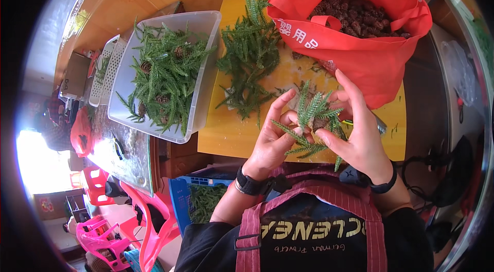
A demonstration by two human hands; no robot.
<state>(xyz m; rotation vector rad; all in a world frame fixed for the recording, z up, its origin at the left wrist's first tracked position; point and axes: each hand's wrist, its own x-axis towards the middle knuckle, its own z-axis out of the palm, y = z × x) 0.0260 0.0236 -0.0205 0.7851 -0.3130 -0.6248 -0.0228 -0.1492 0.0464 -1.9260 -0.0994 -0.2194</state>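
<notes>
A green artificial pine sprig [313, 108] is held up between my two hands over the yellow tabletop [226, 141]. My left hand [272, 141] pinches its lower left part between thumb and fingers. From the other side, the thumb and fingers of my right hand [360, 130] close on the sprig. Something brown, perhaps a pine cone, shows among the needles, mostly hidden by the right thumb. Farther away on the tabletop lies a loose pile of pine sprigs [249, 48].
Left of the pile stands a clear plastic bin [199, 94] full of sprigs with some pine cones [179, 52]. A red bag [368, 69] of pine cones [352, 12] sits at the far right. Below the table edge are a blue crate [180, 202] and pink chairs [98, 241].
</notes>
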